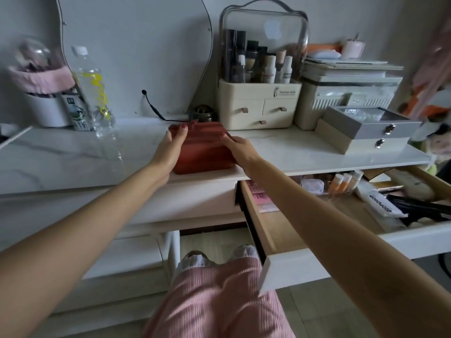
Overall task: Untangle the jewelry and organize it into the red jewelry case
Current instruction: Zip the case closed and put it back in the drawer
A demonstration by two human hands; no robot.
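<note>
The red jewelry case (203,148) lies closed on the white marble vanity top (73,154), near its front edge. My left hand (170,147) rests against the case's left side, thumb laid across the far left corner. My right hand (240,148) lies on the case's right side, fingers stretched over the top. Neither hand curls round the case. No loose jewelry shows.
A cream cosmetics organizer (261,69) and a grey and cream two-tier box (366,130) stand behind and right. A water bottle (94,89) and milk carton (76,111) stand left. An open drawer (341,203) full of cosmetics juts out at the right, above my knees.
</note>
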